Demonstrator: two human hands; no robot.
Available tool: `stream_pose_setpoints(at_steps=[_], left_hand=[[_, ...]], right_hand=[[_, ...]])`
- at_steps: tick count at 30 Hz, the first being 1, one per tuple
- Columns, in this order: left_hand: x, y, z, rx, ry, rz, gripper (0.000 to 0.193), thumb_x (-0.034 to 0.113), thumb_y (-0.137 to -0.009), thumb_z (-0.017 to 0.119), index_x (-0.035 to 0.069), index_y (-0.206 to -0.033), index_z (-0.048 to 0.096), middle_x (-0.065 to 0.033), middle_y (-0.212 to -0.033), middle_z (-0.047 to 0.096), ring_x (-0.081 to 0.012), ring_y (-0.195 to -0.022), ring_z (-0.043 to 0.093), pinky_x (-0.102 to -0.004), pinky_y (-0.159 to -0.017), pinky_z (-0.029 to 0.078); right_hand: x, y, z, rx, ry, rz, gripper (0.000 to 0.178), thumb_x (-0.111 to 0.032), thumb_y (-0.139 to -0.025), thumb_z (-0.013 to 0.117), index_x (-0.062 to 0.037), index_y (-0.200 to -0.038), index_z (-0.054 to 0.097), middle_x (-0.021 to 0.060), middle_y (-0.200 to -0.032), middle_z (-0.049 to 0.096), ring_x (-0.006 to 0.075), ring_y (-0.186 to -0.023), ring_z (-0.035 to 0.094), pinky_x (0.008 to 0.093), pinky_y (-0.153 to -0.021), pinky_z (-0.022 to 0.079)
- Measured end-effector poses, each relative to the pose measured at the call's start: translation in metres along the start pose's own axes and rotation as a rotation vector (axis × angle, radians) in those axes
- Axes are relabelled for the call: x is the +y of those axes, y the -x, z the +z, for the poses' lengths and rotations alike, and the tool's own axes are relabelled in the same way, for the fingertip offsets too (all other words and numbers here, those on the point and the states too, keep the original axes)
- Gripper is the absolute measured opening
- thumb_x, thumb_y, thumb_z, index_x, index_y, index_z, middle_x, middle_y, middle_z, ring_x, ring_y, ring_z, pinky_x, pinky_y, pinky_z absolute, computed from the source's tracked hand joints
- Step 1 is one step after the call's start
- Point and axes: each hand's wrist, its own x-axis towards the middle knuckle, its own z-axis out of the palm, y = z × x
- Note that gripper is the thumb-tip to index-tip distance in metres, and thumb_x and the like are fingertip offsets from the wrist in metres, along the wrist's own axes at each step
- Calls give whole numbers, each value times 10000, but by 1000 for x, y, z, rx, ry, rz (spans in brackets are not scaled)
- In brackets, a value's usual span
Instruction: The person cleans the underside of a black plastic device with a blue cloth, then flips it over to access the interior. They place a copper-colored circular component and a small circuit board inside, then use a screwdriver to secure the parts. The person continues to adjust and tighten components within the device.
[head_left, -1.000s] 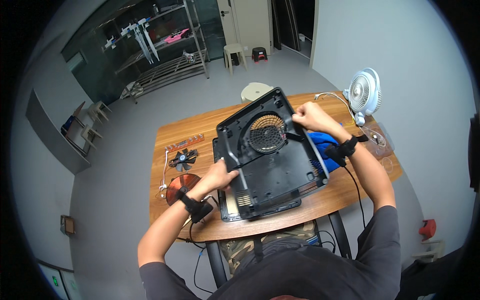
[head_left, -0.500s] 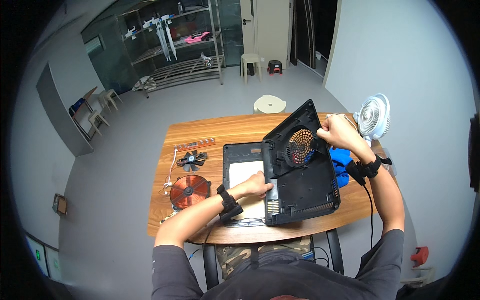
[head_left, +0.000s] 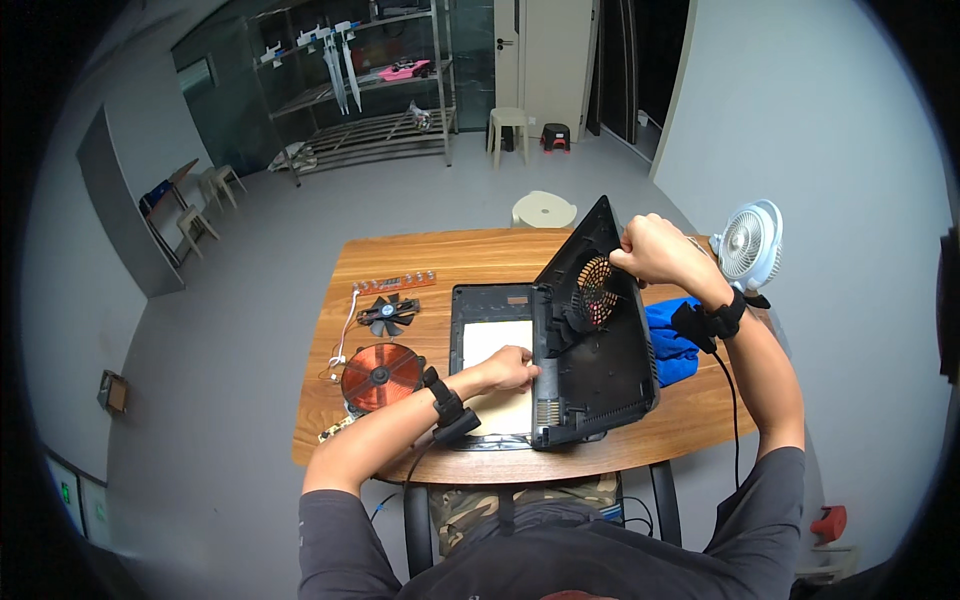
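A black plastic housing [head_left: 595,385] with a round vent grille stands tilted up on its left long edge over the table. My right hand [head_left: 652,250] is closed on its raised far-right edge. My left hand [head_left: 508,370] rests over the flat panel, curled fingers pinching the housing's low left edge. That black-framed panel [head_left: 492,305] lies flat beside the housing, with a pale sheet [head_left: 495,345] on its middle. To the left are a round copper coil [head_left: 382,377], a small black fan [head_left: 388,314] and an orange circuit strip [head_left: 395,284] with a white cable.
A blue cloth [head_left: 672,345] lies right of the housing, partly hidden by it. At the table's right back stands a light-blue desk fan [head_left: 748,243]. A cream stool [head_left: 545,209] is behind the wooden table [head_left: 420,250]. A cable hangs from each wrist strap.
My right hand has moved left and up, tipping the housing steeper toward the panel. More of the blue cloth shows. My left hand stays at the low edge.
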Motion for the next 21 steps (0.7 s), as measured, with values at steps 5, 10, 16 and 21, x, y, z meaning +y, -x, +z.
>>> stream_pose_setpoints(at_steps=[5,10,16,21], left_hand=[[26,28,-17,-58,-66,8,438,285,-1053,621,13,-1396,625,-92,-1096,735,-144,-961,658,-294,-864,559],[59,66,-33,-85,18,234,527,404,-1095,506,19,-1451,559,-141,-1357,661,-199,-1149,667,-321,-893,548],[83,95,-61,-32,192,357,590,462,-1112,414,-1,-1475,461,-148,-1317,667,-192,-1047,698,-306,-819,566],[89,114,-72,124,332,394,512,427,-1111,442,13,-1407,503,-79,-1049,675,-146,-853,670,-261,-692,546]], right_hand=[[-9,-17,9,63,165,-9,329,-283,-791,697,41,-767,751,294,-777,698,437,-791,720,471,-772,600],[-28,-34,19,145,183,-105,307,-266,-790,666,25,-774,763,277,-727,685,446,-740,707,475,-743,599],[-81,-69,27,27,110,-83,401,-313,-862,678,72,-946,747,308,-933,725,432,-909,738,482,-821,602],[-113,-87,56,96,-37,-259,385,-325,-912,637,32,-848,766,284,-752,698,424,-760,732,496,-731,594]])
